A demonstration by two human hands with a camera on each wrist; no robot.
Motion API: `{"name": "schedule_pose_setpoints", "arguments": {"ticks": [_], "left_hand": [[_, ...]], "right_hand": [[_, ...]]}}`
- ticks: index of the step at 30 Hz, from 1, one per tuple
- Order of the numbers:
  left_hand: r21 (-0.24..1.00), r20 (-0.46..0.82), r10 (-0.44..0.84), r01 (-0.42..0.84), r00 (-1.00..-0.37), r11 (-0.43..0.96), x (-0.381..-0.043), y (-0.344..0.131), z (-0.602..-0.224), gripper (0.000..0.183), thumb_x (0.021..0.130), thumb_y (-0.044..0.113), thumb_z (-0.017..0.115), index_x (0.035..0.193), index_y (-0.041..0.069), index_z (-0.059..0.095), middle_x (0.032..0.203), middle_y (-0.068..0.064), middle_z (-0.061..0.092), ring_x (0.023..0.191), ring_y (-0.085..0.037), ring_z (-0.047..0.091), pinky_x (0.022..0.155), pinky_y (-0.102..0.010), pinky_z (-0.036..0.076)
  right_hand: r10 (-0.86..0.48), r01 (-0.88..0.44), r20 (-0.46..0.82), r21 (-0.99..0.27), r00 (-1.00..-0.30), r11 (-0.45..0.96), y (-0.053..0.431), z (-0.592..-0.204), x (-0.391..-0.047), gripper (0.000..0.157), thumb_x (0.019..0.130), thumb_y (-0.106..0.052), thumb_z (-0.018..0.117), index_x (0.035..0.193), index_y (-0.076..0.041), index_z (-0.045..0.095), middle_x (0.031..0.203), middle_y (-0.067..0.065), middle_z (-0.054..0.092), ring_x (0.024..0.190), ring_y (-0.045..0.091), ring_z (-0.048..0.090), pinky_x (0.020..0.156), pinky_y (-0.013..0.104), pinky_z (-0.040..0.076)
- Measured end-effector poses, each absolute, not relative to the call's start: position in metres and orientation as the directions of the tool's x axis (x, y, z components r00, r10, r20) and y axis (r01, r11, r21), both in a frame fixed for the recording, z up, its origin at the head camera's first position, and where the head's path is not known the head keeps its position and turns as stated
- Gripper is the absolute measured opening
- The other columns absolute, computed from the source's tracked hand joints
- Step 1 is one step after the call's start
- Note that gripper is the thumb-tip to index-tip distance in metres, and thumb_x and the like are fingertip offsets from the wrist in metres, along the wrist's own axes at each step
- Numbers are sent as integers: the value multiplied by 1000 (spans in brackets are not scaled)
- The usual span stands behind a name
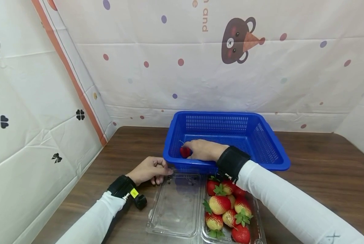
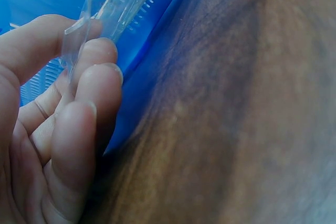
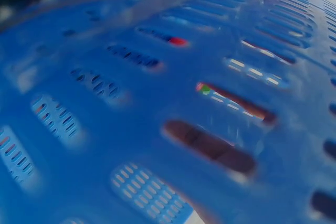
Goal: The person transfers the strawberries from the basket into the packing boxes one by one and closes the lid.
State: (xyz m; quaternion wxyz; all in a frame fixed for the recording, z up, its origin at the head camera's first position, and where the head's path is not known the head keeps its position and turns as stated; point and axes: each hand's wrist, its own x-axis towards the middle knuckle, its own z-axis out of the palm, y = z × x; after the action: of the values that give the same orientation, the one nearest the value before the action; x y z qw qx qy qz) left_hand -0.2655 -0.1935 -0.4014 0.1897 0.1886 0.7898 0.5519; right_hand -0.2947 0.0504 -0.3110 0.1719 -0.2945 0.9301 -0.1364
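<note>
My right hand reaches over the near rim into the blue basket, at its left end. Its fingertips pinch a red strawberry with a thin stem, low inside the basket. In the right wrist view the slotted basket wall hides that hand's fingers. My left hand pinches the far left corner of the clear plastic lid between thumb and fingers. The left wrist view shows the lid's thin edge there. Attached to the lid, the clear tray holds several strawberries, red and pale yellow with green leaves.
The basket stands at the back of the brown wooden table, close to the patterned cloth behind it. Lid and tray lie open side by side in front of the basket. My right sleeve passes over the tray's right side.
</note>
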Motion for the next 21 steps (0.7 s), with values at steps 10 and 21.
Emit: {"name": "schedule_pose_setpoints", "arguments": {"ticks": [10,21], "left_hand": [[945,-91,509,87,-856,316,-265,-193,-400,30,85,29,73,84,3,58,60,-5,61,48,-16,56,43,-21,49],[944,-95,501,82,-860,318,-265,-193,-401,30,84,28,74,83,3,57,59,-4,60,48,-15,56,42,-20,49]], "right_hand": [[-610,-531,-176,-347,-773,773,52,-309,-293,30,93,-30,64,117,-13,60,97,0,65,83,13,58,85,36,53],[-592,-534,-167,-293,-788,793,52,-310,-291,22,91,-25,66,108,-11,61,91,2,65,75,14,58,77,35,55]]}}
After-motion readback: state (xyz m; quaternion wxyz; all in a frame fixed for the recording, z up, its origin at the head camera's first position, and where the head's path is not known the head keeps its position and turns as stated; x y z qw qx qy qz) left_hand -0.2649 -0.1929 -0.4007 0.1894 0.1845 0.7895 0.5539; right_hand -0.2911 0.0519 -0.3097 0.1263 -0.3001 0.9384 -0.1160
